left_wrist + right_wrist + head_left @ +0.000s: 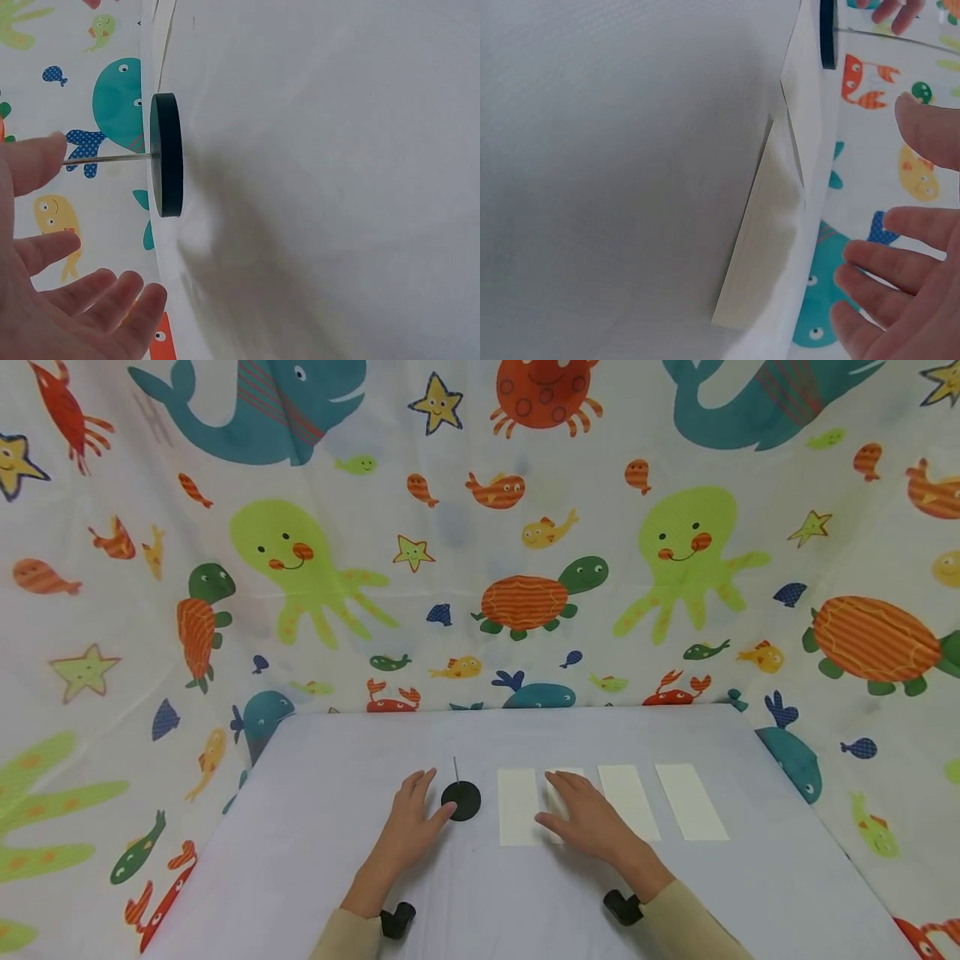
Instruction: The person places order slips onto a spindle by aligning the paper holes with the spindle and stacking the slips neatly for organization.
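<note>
A round black base with a thin upright metal rod (455,770), like a bill spike (467,802), stands on the white-covered table. My left hand (408,822) is just to its left, fingers loosely spread, thumb overlapping the base's edge in the head view. From the left wrist, the rod (112,159) appears beyond the thumb, and the hand (82,315) holds nothing. My right hand (592,818) hovers with relaxed fingers above a cream paper slip (567,773), partly hiding it. The right wrist view shows that hand (900,285) holding nothing, beside cream slips (761,232).
More cream slips lie in a row to the right of the spike: one left of my right hand (517,810), others (628,797) farther right, the last (692,802) at the end. A sea-animal patterned curtain (465,527) hangs behind and beside the table (315,802).
</note>
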Motion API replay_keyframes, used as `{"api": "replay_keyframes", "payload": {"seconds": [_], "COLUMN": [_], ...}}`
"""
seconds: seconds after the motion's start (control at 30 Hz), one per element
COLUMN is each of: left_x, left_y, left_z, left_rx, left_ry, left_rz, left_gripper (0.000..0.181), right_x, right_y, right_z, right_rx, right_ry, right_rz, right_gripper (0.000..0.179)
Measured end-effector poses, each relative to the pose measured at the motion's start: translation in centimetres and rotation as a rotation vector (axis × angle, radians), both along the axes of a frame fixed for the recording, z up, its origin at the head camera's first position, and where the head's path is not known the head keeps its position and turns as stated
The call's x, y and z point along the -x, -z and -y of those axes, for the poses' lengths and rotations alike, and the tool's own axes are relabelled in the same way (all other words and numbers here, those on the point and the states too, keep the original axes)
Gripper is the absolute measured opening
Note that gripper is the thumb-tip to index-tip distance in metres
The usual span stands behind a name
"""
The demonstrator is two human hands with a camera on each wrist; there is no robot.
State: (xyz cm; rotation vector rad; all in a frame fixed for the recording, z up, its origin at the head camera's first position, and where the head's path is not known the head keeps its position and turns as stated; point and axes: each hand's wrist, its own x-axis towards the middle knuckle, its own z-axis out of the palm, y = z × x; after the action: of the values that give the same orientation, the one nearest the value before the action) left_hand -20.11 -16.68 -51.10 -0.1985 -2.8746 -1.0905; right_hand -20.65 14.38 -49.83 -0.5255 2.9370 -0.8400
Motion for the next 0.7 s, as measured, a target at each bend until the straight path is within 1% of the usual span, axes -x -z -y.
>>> {"api": "replay_keyframes", "payload": {"seconds": [0.13, 0.33, 0.5, 0.7], "left_x": [0.5, 1.2, 2.0, 2.4], "left_y": [0.1, 0.2, 0.6, 1.4], "left_z": [-0.3, -0.8, -0.9, -1.0], "left_rx": [-0.051, -0.107, -0.116, -0.11], "left_ry": [-0.026, -0.011, 0.019, 0.03], "left_rz": [0.03, 0.042, 0.051, 0.07], "left_gripper": [0.068, 0.061, 0.057, 0.052], "right_x": [0.3, 1.1, 1.5, 1.7], "right_y": [-0.1, 0.5, 0.9, 1.1], "right_z": [0.6, 1.1, 1.7, 2.1], "right_rx": [0.022, 0.074, 0.089, 0.053], "right_ry": [0.016, 0.004, -0.03, -0.042], "right_rz": [0.04, 0.056, 0.077, 0.092], "right_gripper": [0.072, 0.068, 0.064, 0.063]}}
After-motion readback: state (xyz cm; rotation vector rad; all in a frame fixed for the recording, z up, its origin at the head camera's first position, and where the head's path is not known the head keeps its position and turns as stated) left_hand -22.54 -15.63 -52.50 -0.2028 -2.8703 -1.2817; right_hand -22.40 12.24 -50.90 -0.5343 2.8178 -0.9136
